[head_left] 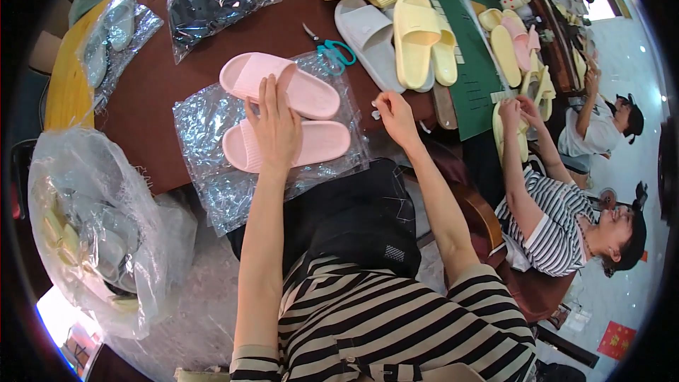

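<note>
Two pink slippers, an upper one (pixel 311 92) and a lower one (pixel 322 143), lie side by side on a clear plastic bag (pixel 205 117) at the table's near edge. My left hand (pixel 276 127) rests across both with its fingers stretched out, touching the straps. To the right, my right hand (pixel 397 119) is raised at the table edge with its fingers curled together. A small whitish scrap (pixel 375 114) shows at its fingertips; its kind is unclear. Teal-handled scissors (pixel 335 55) lie just beyond the slippers, touching the bag's edge.
Grey slippers (pixel 366 35) and yellow slippers (pixel 416 35) stand right of the scissors, beside a green cutting mat (pixel 470 88). Bagged black slippers (pixel 216 3) lie at the back. A large plastic sack (pixel 106 233) of slippers is at left. A co-worker (pixel 548 219) handles a yellow slipper at right.
</note>
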`<state>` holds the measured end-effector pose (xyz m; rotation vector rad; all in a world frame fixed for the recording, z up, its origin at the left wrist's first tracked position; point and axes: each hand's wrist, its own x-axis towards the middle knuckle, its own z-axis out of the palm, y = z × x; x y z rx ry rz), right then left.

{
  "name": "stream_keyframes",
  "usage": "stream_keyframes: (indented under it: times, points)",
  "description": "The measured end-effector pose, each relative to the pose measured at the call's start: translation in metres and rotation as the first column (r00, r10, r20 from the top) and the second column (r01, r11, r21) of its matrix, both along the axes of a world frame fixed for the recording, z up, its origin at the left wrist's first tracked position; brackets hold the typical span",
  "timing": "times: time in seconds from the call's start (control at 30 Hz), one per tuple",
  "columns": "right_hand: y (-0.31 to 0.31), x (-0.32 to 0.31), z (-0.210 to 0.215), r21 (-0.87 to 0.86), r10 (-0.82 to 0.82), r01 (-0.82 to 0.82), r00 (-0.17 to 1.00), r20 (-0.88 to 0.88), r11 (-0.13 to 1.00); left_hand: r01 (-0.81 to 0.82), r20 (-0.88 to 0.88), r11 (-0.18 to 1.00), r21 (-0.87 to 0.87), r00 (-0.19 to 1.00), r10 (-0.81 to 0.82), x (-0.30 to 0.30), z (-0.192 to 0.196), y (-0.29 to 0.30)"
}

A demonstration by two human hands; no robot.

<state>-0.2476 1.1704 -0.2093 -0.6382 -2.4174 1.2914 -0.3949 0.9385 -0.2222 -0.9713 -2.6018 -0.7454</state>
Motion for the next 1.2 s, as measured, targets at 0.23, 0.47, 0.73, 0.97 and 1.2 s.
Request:
stream_keyframes:
  times: [0.23, 0.47, 0.73, 0.97, 1.2]
  points:
    - [0.022, 0.030, -0.020, 0.354, -0.113, 0.029, 0.969, 0.218, 0.935, 0.031, -0.030, 1.000, 0.001, 0.999, -0.031, 0.003, 0.000, 0.008]
    - [-0.009, 0.014, 0.000, 0.463, -0.263, 0.138, 0.940, 0.217, 0.875, 0.033, -0.025, 0.999, 0.030, 0.999, -0.032, 0.001, 0.000, -0.006]
    - [0.023, -0.140, -0.009, 0.484, 0.024, 0.012, 0.997, -0.067, 0.875, 0.060, 0.003, 0.991, 0.124, 0.998, -0.061, 0.000, 0.005, -0.002]
    - [0.029, -0.192, -0.022, 0.444, 0.090, -0.281, 0.911, 0.403, 0.851, 0.063, 0.011, 0.994, 0.087, 0.998, -0.065, 0.000, 0.002, -0.011]
    - [0.068, -0.182, -0.024, 0.609, 0.260, -0.503, 0.857, 0.445, 0.613, 0.076, 0.010, 0.986, 0.148, 0.997, -0.078, -0.002, 0.005, -0.002]
